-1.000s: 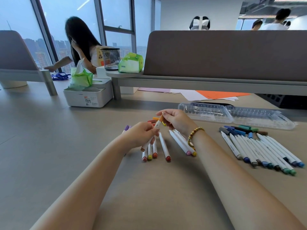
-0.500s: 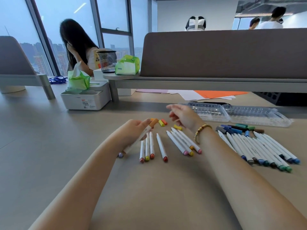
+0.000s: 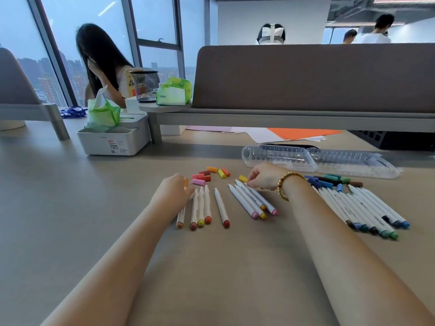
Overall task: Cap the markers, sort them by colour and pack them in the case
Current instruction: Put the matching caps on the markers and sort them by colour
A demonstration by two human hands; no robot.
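Markers in warm colours lying mid-bench, white barrels, tips pointing to the far edge, coloured ends toward the near edge. Capped orange marker now laid down at the left end of the row of 4; half a second ago was lifted at a slant in the left hand. Left hand resting over it, fingers curled round the barrel near the cap. Counts as 1 more capped and placed with its colour group.

Right hand moved down from mid-air onto the second cluster of 4 pink and yellow markers, fingertips pinching one at its tip end. Probably next marker for capping.

Loose caps in red, pink, orange and yellow scattered beyond the tips; 1 yellow cap just beside right hand.

Blue and green markers toward right edge, uncapped, their caps piled beyond them. Clear case open near far edge, nothing packed.
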